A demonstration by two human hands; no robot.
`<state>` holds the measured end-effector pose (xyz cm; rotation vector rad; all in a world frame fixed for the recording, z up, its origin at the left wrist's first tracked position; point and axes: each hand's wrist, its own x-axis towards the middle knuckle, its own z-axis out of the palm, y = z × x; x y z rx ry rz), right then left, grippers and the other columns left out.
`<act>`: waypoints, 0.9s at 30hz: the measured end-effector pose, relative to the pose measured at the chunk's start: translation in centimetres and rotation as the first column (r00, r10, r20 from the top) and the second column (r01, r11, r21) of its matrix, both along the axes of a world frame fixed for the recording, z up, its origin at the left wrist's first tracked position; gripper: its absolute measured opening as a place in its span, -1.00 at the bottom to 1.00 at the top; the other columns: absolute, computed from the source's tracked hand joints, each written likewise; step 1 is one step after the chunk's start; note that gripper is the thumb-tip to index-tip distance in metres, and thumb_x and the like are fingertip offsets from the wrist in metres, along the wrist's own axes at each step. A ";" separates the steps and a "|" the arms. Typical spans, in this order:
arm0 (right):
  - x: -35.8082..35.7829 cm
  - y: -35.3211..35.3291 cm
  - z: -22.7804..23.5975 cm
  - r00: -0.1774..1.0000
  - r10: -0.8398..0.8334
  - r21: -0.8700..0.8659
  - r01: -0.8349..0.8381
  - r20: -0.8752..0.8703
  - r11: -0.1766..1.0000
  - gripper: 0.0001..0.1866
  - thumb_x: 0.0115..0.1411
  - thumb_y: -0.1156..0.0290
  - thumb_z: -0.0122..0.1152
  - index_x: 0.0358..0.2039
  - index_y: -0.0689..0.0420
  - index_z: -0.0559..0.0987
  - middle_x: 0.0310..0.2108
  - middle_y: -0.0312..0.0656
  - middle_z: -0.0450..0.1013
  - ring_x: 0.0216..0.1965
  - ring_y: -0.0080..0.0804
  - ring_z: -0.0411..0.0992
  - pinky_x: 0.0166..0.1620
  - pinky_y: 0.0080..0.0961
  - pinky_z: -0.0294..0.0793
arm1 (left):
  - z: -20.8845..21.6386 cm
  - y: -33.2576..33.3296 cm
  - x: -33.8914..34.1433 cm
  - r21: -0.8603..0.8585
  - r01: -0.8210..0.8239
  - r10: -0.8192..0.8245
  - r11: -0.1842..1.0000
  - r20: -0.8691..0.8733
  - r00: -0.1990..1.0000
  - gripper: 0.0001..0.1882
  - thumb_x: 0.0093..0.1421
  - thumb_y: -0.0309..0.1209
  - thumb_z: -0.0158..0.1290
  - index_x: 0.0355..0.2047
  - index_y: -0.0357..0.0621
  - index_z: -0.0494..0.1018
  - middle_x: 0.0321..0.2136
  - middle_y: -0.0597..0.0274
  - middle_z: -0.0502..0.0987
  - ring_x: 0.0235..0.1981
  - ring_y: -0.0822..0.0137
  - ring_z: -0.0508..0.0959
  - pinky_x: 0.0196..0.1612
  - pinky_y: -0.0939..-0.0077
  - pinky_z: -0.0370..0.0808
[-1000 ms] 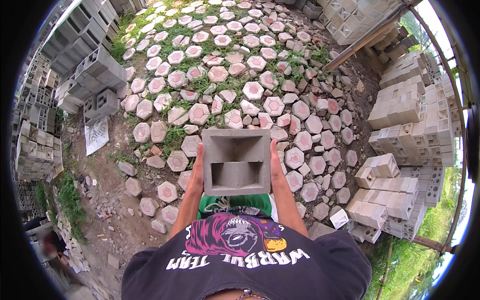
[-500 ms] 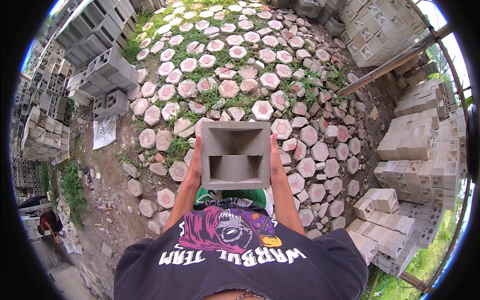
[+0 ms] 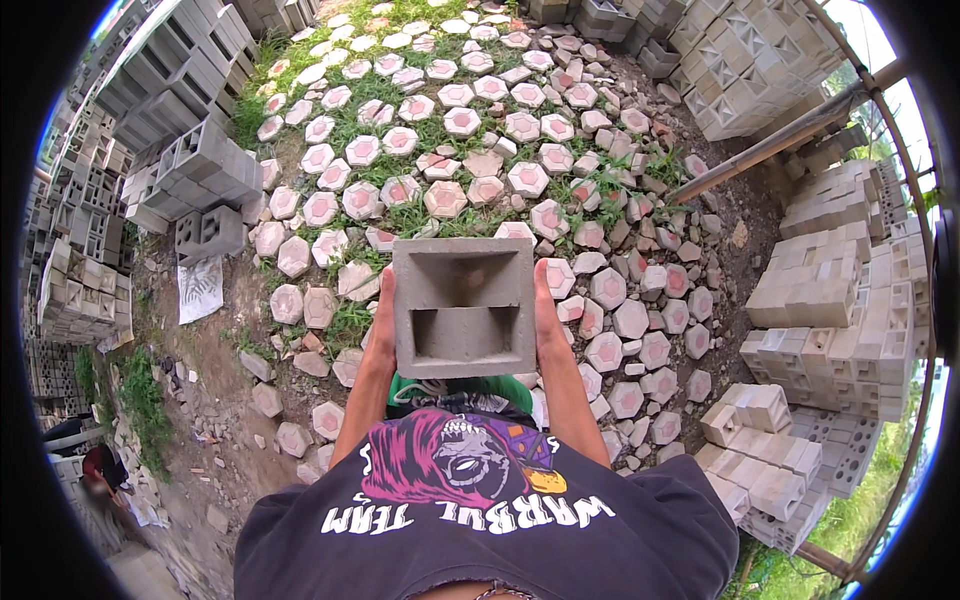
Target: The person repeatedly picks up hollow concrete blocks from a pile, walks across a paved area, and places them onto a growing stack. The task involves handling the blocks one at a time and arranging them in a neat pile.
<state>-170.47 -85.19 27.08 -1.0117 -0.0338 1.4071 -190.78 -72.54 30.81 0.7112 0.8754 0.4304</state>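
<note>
Between my two hands I carry a grey concrete ventilation block (image 3: 465, 270) in front of my waist. Its face has a sloped upper hollow and a lower opening with a curved piece across the middle. My left hand (image 3: 384, 318) presses flat along the block's left side. On the opposite side, my right hand (image 3: 547, 310) presses in the same way. Most of the fingers are hidden behind the block's sides.
Hexagonal pavers (image 3: 361, 152) with reddish centres lie over grass and rubble ahead. Grey blocks (image 3: 205, 165) are stacked left, pale blocks (image 3: 808, 275) right. A slanting pole (image 3: 765, 150) stands at the right. Another person (image 3: 103, 468) is at the far left.
The view has shifted slightly, so the pavers and stacks appear a little farther left. The block stays between both hands at about the same height.
</note>
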 end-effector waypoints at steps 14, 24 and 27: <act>7.2 18.1 -0.1 0.988 -0.126 -0.013 0.128 0.084 0.992 -0.11 0.23 -0.37 -0.37 0.26 0.16 0.20 0.20 -0.09 0.23 0.18 -0.26 0.23 0.21 -0.32 0.21 | -2.5 19.2 8.7 -0.014 0.053 -0.054 0.998 -0.034 0.998 -0.05 0.18 0.34 -0.22 0.24 -0.29 0.14 0.16 0.02 0.30 0.14 0.19 0.34 0.21 0.37 0.23; 11.9 33.7 2.7 0.990 -0.122 0.010 0.122 0.065 0.992 -0.09 0.22 -0.38 -0.39 0.22 0.21 0.23 0.14 -0.08 0.30 0.14 -0.27 0.29 0.19 -0.31 0.26 | -1.3 35.7 13.0 0.006 0.086 -0.086 0.996 -0.028 0.996 -0.08 0.18 0.35 -0.26 0.23 -0.24 0.17 0.13 0.00 0.32 0.11 0.18 0.36 0.17 0.33 0.28; 13.7 37.5 4.7 0.994 -0.088 0.017 0.087 0.061 0.996 -0.08 0.21 -0.39 -0.39 0.24 0.19 0.22 0.16 -0.06 0.27 0.16 -0.25 0.27 0.20 -0.29 0.25 | -0.3 39.0 14.7 -0.030 0.077 -0.079 0.997 -0.039 0.996 -0.07 0.17 0.36 -0.25 0.22 -0.24 0.19 0.11 0.02 0.34 0.09 0.20 0.37 0.15 0.33 0.30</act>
